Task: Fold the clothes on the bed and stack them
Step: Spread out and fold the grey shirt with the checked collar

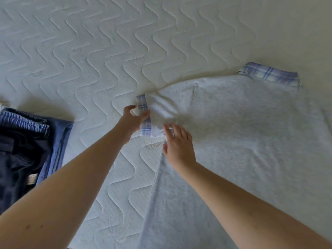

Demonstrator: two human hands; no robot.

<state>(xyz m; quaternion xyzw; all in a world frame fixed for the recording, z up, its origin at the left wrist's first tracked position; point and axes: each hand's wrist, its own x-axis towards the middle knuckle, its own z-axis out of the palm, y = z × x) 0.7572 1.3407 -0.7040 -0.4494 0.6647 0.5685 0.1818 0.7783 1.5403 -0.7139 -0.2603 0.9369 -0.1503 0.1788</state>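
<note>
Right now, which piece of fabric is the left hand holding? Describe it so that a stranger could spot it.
On the white quilted mattress lies a pale grey shirt, spread flat. The left hand grips the plaid cuff at its sleeve end. It is a narrow blue-and-white strip, smaller than the matching plaid collar.

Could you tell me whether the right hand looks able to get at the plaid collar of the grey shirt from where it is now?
Probably yes. The right hand rests near the armpit of the shirt, and only flat fabric lies between it and the collar, though it is a long stretch.
</note>
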